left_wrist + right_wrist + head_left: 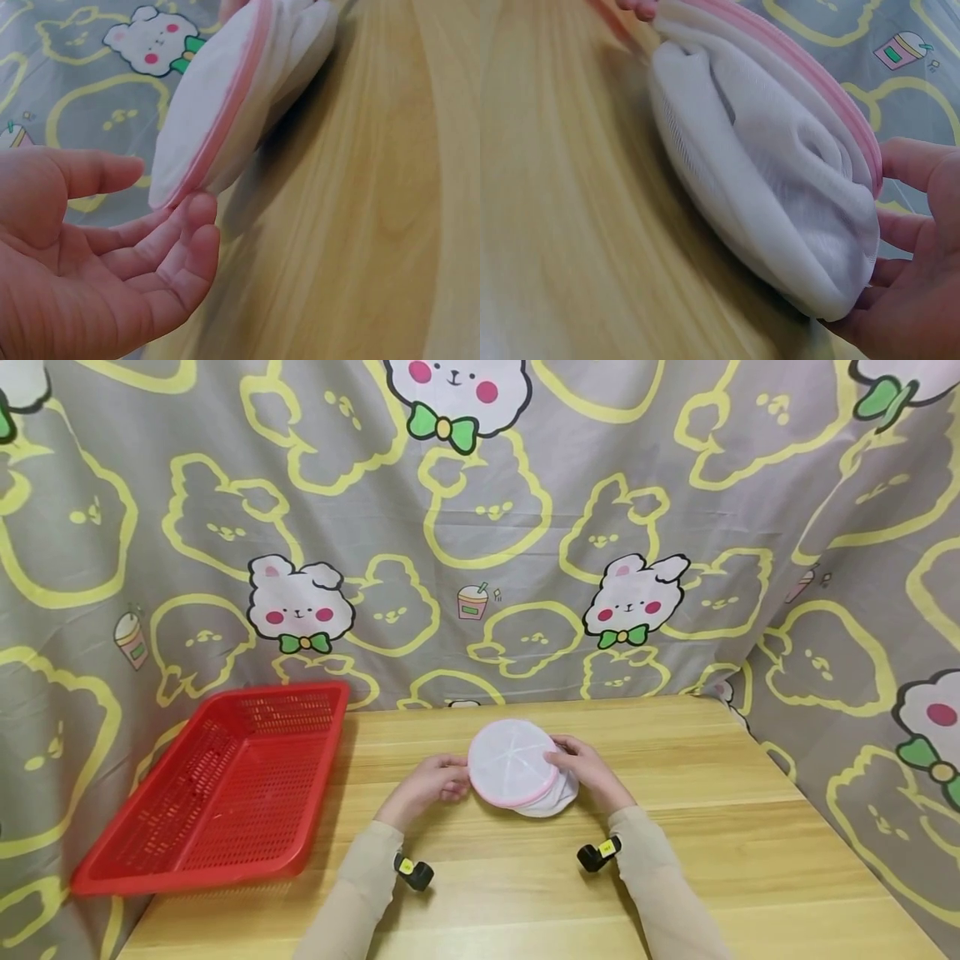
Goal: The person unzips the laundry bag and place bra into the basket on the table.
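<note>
A round white mesh laundry bag (513, 764) with a pink zip edge is held tilted over the wooden table. Its soft body sags in folds below the pink rim, as the right wrist view shows best. My right hand (588, 770) grips its right side, thumb on the top face and fingers behind the folds. At the left edge is my left hand (435, 782); its loosely bent fingertips (201, 210) touch the pink trim from below, while the thumb stands apart from the bag.
To the left, a red plastic basket (300, 852) with slotted walls sits along the table edge. The wooden table (487, 910) runs back to a grey patterned curtain (420, 518), which also closes off the right side. Each wrist carries a small black camera.
</note>
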`<action>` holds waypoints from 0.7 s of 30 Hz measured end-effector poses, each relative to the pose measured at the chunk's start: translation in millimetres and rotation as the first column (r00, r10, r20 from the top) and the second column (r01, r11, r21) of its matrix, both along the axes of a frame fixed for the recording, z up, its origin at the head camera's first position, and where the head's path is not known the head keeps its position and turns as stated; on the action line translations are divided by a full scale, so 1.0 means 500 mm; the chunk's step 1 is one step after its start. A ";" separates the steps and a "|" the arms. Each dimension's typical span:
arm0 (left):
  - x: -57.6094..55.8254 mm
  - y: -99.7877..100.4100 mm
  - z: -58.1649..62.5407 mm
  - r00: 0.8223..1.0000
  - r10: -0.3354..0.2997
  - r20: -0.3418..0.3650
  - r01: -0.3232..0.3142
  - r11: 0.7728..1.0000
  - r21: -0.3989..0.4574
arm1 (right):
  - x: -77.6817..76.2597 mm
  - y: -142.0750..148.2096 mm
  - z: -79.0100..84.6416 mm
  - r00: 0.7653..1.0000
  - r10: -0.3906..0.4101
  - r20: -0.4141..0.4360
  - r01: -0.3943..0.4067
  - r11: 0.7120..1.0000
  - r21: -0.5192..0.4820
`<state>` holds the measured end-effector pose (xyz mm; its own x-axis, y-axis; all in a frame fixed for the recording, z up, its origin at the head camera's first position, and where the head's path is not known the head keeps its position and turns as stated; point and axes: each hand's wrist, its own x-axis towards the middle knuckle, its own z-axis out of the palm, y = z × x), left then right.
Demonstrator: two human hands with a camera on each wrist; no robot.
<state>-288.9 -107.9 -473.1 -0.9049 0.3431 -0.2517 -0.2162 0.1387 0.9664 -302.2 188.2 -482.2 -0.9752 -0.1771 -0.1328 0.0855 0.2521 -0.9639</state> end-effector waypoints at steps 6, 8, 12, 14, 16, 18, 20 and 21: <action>0.003 -0.012 0.007 0.998 -0.057 -0.010 0.057 0.998 -0.040 | -0.001 -0.008 -0.004 0.999 -0.013 0.046 0.019 0.990 -0.137; 0.006 -0.012 0.011 0.997 -0.076 -0.017 0.074 0.995 -0.063 | 0.000 -0.006 -0.006 0.999 -0.017 0.047 0.023 0.989 -0.144; 0.011 -0.010 0.015 0.993 -0.114 -0.030 0.109 0.986 -0.130 | 0.003 0.000 -0.006 0.999 -0.025 0.021 0.027 0.993 -0.115; 0.011 -0.008 0.012 0.992 -0.125 -0.033 0.119 0.979 -0.164 | 0.004 0.002 -0.004 0.999 -0.034 0.005 0.034 0.996 -0.088; 0.011 -0.006 0.007 0.991 -0.131 -0.035 0.122 0.975 -0.186 | 0.004 0.003 -0.002 0.999 -0.038 -0.012 0.037 0.998 -0.049; 0.010 -0.007 0.001 0.991 -0.131 -0.035 0.122 0.972 -0.201 | 0.005 0.003 0.000 0.999 -0.031 -0.032 0.031 0.999 -0.010; 0.010 -0.010 -0.003 0.990 -0.136 -0.039 0.126 0.970 -0.207 | 0.005 0.001 0.001 0.998 -0.023 -0.053 0.024 1.000 0.020; 0.010 -0.012 -0.003 0.990 -0.136 -0.040 0.125 0.970 -0.208 | 0.005 0.000 0.001 0.998 -0.019 -0.060 0.021 0.999 0.029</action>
